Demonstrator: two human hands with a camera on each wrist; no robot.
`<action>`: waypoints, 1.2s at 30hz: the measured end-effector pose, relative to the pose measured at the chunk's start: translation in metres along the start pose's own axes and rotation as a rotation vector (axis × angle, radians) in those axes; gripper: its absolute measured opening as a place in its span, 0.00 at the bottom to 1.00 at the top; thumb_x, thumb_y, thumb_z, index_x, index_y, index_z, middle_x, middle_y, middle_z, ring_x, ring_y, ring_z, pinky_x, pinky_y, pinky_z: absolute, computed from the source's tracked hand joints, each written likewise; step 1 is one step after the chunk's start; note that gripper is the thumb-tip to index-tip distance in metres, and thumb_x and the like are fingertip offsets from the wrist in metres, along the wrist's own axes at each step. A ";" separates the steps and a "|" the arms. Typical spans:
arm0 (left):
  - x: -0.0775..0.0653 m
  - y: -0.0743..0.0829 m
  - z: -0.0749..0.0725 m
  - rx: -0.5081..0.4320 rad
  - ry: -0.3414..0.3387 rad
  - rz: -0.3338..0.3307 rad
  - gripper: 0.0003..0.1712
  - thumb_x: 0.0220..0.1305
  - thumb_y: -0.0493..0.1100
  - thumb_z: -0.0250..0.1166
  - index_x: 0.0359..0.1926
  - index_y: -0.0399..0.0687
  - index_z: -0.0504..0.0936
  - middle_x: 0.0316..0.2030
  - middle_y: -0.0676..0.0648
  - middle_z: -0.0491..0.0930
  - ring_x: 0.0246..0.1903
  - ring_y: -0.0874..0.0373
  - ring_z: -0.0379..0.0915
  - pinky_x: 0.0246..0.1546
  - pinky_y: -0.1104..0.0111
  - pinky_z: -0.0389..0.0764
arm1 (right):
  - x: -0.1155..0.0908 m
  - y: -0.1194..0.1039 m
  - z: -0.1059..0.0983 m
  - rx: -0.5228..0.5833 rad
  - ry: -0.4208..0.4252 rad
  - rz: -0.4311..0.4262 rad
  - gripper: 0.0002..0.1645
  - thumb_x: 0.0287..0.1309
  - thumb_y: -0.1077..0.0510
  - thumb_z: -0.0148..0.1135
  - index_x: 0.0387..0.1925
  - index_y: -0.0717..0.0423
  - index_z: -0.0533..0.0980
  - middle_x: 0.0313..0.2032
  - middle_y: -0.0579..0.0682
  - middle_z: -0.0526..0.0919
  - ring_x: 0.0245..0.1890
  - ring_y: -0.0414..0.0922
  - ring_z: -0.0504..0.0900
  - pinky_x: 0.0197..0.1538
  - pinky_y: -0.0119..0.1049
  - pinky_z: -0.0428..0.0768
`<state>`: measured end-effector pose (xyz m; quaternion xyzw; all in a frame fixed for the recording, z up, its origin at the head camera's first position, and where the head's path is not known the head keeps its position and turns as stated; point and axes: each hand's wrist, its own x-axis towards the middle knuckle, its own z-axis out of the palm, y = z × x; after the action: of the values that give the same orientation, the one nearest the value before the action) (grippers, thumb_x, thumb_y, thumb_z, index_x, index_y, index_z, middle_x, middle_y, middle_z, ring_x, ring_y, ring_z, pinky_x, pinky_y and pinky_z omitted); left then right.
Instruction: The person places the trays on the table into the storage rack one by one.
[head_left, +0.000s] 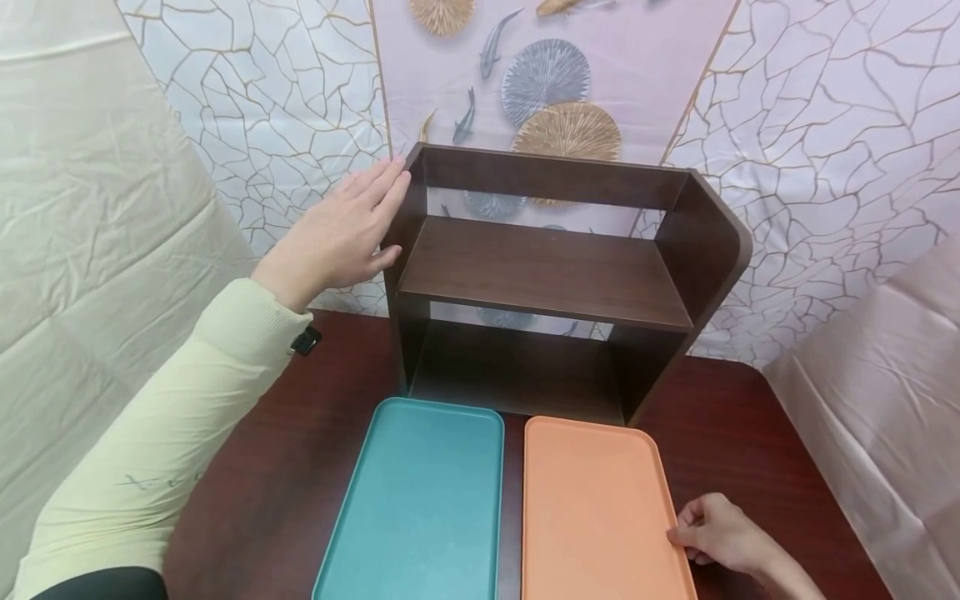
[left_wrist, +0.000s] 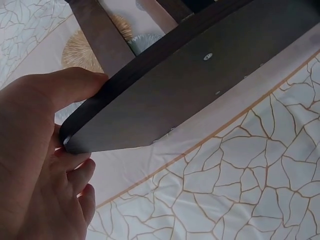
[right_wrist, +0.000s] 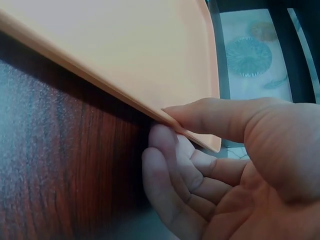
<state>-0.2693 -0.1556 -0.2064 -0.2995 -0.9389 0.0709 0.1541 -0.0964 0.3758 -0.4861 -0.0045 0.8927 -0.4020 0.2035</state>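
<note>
A dark brown two-tier wooden shelf (head_left: 551,265) stands at the back of the table. My left hand (head_left: 348,221) holds the upper end of its left side panel (left_wrist: 165,95). In the left wrist view the thumb lies on the panel's edge and the fingers reach around the end, partly hidden. Down at the right, my right hand (head_left: 723,533) pinches the right rim of an orange tray (head_left: 592,508). Its thumb rests on top of the rim with curled fingers below, as the right wrist view shows. Beside that tray lies a teal tray (head_left: 427,500).
Both trays lie lengthwise on the dark red wooden table (head_left: 757,467), their far ends close to the shelf's foot. Behind the shelf hangs a patterned backdrop (head_left: 817,158). Pale cloth covers the left side (head_left: 82,267) and the right side (head_left: 892,417).
</note>
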 end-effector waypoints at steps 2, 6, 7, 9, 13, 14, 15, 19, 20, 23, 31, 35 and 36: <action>0.000 0.000 0.000 0.000 0.005 0.000 0.50 0.76 0.49 0.58 0.83 0.29 0.44 0.85 0.33 0.40 0.85 0.37 0.40 0.84 0.43 0.49 | 0.001 0.002 -0.002 0.023 -0.034 -0.016 0.10 0.63 0.65 0.67 0.27 0.66 0.77 0.21 0.47 0.80 0.23 0.40 0.80 0.26 0.33 0.85; 0.000 0.000 0.001 -0.008 0.004 -0.004 0.50 0.76 0.49 0.59 0.83 0.29 0.43 0.85 0.33 0.40 0.85 0.38 0.39 0.84 0.44 0.49 | 0.003 0.003 -0.003 0.057 -0.081 -0.029 0.10 0.64 0.67 0.63 0.27 0.63 0.75 0.22 0.46 0.78 0.23 0.38 0.79 0.26 0.32 0.83; 0.000 0.000 0.001 -0.009 0.004 -0.005 0.50 0.76 0.49 0.59 0.83 0.30 0.43 0.85 0.33 0.39 0.85 0.38 0.39 0.84 0.44 0.49 | 0.003 0.003 -0.003 0.063 -0.087 -0.029 0.10 0.65 0.67 0.63 0.27 0.62 0.75 0.22 0.45 0.78 0.23 0.38 0.78 0.26 0.32 0.83; 0.000 0.000 0.002 -0.014 0.005 -0.005 0.50 0.76 0.49 0.58 0.83 0.30 0.43 0.85 0.34 0.39 0.85 0.38 0.39 0.84 0.44 0.49 | 0.003 0.003 -0.003 0.076 -0.094 -0.028 0.10 0.64 0.67 0.62 0.27 0.60 0.74 0.22 0.45 0.77 0.23 0.38 0.78 0.27 0.32 0.83; 0.000 -0.001 0.003 -0.024 0.012 -0.003 0.49 0.76 0.49 0.58 0.83 0.30 0.43 0.85 0.34 0.40 0.85 0.38 0.38 0.84 0.43 0.49 | 0.003 0.002 -0.003 0.129 -0.118 -0.036 0.08 0.66 0.69 0.59 0.29 0.64 0.74 0.25 0.47 0.79 0.27 0.39 0.83 0.31 0.36 0.89; 0.000 -0.001 0.003 -0.028 0.014 -0.002 0.49 0.76 0.49 0.58 0.83 0.30 0.43 0.85 0.34 0.40 0.85 0.38 0.38 0.84 0.43 0.49 | 0.003 0.002 -0.004 0.147 -0.127 -0.036 0.08 0.66 0.69 0.58 0.29 0.65 0.74 0.26 0.47 0.80 0.29 0.40 0.84 0.33 0.38 0.90; 0.000 -0.002 0.003 -0.031 0.015 -0.002 0.49 0.76 0.49 0.58 0.83 0.30 0.43 0.85 0.34 0.40 0.85 0.38 0.38 0.84 0.43 0.49 | 0.003 0.002 -0.004 0.165 -0.138 -0.035 0.07 0.67 0.69 0.57 0.30 0.67 0.75 0.27 0.48 0.81 0.31 0.40 0.85 0.35 0.39 0.91; 0.000 -0.002 0.004 -0.039 0.023 0.003 0.48 0.76 0.48 0.58 0.83 0.30 0.44 0.85 0.34 0.41 0.85 0.39 0.39 0.84 0.42 0.50 | 0.003 0.002 -0.004 0.220 -0.172 -0.036 0.08 0.67 0.69 0.54 0.34 0.71 0.77 0.30 0.49 0.84 0.34 0.42 0.88 0.38 0.42 0.92; 0.000 -0.003 0.004 -0.040 0.027 0.004 0.48 0.76 0.48 0.58 0.83 0.30 0.45 0.85 0.34 0.41 0.85 0.39 0.39 0.84 0.42 0.51 | 0.003 0.003 -0.004 0.229 -0.180 -0.039 0.09 0.67 0.69 0.53 0.35 0.72 0.77 0.30 0.49 0.84 0.35 0.42 0.88 0.39 0.42 0.92; 0.000 -0.003 0.004 -0.043 0.033 0.006 0.48 0.75 0.47 0.58 0.83 0.29 0.45 0.85 0.34 0.42 0.85 0.39 0.40 0.84 0.43 0.50 | 0.002 0.003 -0.003 0.245 -0.184 -0.033 0.09 0.66 0.68 0.53 0.34 0.71 0.77 0.31 0.49 0.85 0.35 0.42 0.88 0.40 0.42 0.92; 0.000 -0.002 0.004 -0.055 0.030 0.004 0.48 0.75 0.47 0.58 0.83 0.29 0.45 0.85 0.34 0.41 0.85 0.38 0.40 0.84 0.42 0.50 | 0.003 0.005 -0.003 0.274 -0.190 0.012 0.13 0.72 0.66 0.52 0.41 0.74 0.78 0.36 0.52 0.89 0.39 0.44 0.90 0.44 0.44 0.92; 0.000 -0.002 0.004 -0.059 0.030 0.003 0.48 0.75 0.47 0.58 0.83 0.29 0.45 0.85 0.34 0.41 0.85 0.38 0.40 0.84 0.43 0.50 | 0.002 0.006 -0.001 0.274 -0.164 -0.010 0.16 0.72 0.66 0.52 0.46 0.80 0.77 0.38 0.54 0.89 0.40 0.45 0.90 0.45 0.45 0.92; 0.000 -0.002 0.004 -0.062 0.029 0.003 0.48 0.75 0.47 0.58 0.83 0.29 0.45 0.85 0.34 0.41 0.85 0.38 0.40 0.84 0.43 0.50 | 0.001 0.006 0.000 0.273 -0.155 -0.016 0.16 0.72 0.66 0.52 0.46 0.80 0.77 0.38 0.54 0.89 0.39 0.45 0.90 0.45 0.45 0.92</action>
<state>-0.2722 -0.1574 -0.2098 -0.3064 -0.9379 0.0377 0.1584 -0.0967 0.3798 -0.4910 -0.0151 0.8114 -0.5196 0.2672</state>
